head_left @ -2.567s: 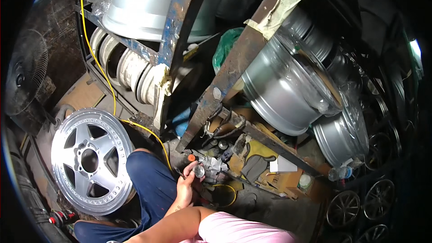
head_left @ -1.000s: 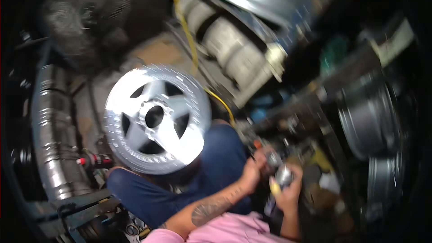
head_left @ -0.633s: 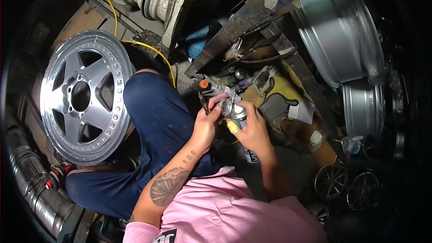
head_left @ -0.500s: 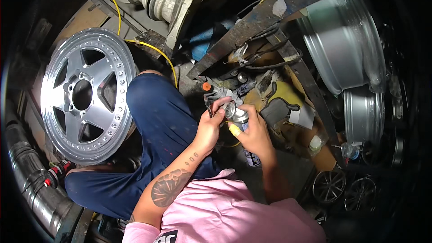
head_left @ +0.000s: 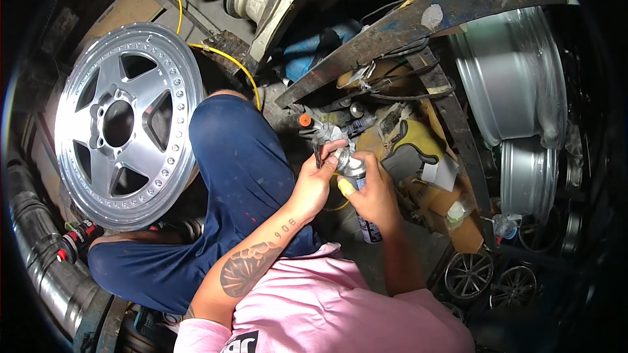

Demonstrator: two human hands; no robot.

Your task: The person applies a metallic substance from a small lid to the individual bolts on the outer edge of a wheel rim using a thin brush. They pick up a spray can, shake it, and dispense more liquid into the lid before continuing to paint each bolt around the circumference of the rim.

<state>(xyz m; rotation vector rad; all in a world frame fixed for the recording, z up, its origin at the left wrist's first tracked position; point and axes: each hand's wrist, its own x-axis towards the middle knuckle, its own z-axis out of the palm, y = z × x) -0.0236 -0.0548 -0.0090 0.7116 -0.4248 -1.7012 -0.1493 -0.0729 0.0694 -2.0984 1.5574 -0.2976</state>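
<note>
In front of my bent knee, both hands are close together. My right hand (head_left: 376, 195), with yellow wrapping on its thumb, is closed round a spray can (head_left: 369, 230) with a silvery top and a dark printed label. My left hand (head_left: 316, 182) pinches a small shiny cup-like piece (head_left: 341, 155) at the can's top. A thin dark stick-like thing (head_left: 318, 155) also stands between its fingers; its kind is unclear. Beyond the hands is a bottle with an orange cap (head_left: 305, 120), among crumpled silvery material. On my left leans a silver wheel rim (head_left: 145, 161) with five spokes.
A rusty metal beam (head_left: 392, 29) slants across the far right. Below it lie a yellow-grey glove (head_left: 418, 142), cables and cardboard. Large silver rims (head_left: 504, 85) wrapped in plastic stand at right. A yellow hose (head_left: 234, 59) runs behind my knee. A red-black power tool (head_left: 75, 238) lies at left.
The view has shifted a little, so most of the surroundings sit slightly differently in the picture. My hands keep the same grip, with the can and small cup-like piece still together.
</note>
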